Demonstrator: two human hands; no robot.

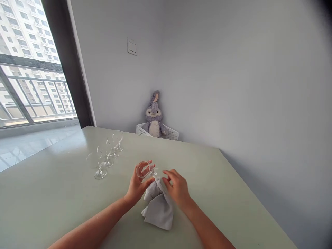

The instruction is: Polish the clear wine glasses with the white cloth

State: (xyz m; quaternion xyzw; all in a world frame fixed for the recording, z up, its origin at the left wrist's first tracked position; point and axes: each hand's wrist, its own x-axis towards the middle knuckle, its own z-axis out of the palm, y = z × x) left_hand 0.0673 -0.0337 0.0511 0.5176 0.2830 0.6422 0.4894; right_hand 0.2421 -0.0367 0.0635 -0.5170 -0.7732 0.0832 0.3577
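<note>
Left hand (137,186), right hand (179,187) and forearms (102,219) are bare.

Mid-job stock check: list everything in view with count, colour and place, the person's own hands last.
Table: one, pale green, under the work
Standing glasses: four, clear, in a row, left of centre
Held glass: one, clear, tilted, in the left hand
Cloth: one, grey, front centre
Basket: one, white, past the table's far edge
Plush toy: one, purple-grey and white, in the basket
Walls: two, pale grey, behind
Switch: one, white, on the left-hand wall
Frame: one, dark, left
Railing: one, grey, outside
Building: at least one, whitish, outside
Left hand: one, bare, around the held glass
Right hand: one, bare, at the cloth; grip unclear
</note>
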